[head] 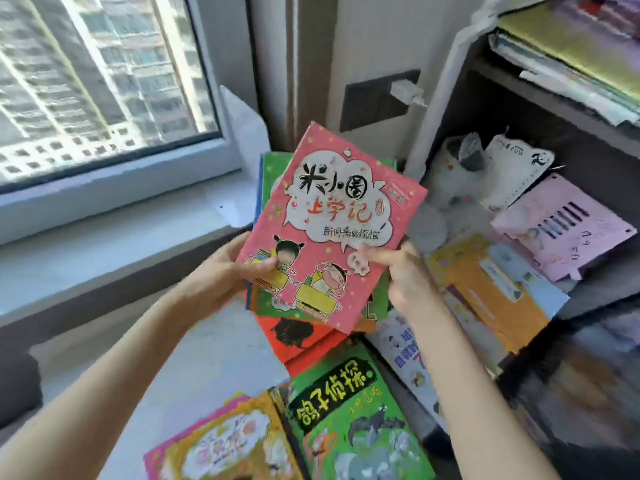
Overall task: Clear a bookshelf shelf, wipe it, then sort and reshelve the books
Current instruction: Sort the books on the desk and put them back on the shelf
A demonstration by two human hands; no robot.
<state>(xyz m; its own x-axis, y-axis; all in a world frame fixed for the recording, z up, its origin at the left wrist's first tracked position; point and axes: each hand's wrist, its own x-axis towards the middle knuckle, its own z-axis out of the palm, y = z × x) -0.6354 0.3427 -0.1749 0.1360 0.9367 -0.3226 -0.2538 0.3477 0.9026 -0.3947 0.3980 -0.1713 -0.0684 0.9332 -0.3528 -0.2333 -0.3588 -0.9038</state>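
Pink book [329, 216]; left grip [225, 271] at corner

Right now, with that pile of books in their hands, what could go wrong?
1. The lower books under the pink book are fanned out unevenly between the left hand and right hand; one might slip out.
2. A falling book would likely land on the green book lying below.
3. The loose items piled in the shelf look unsteady and may slide out.
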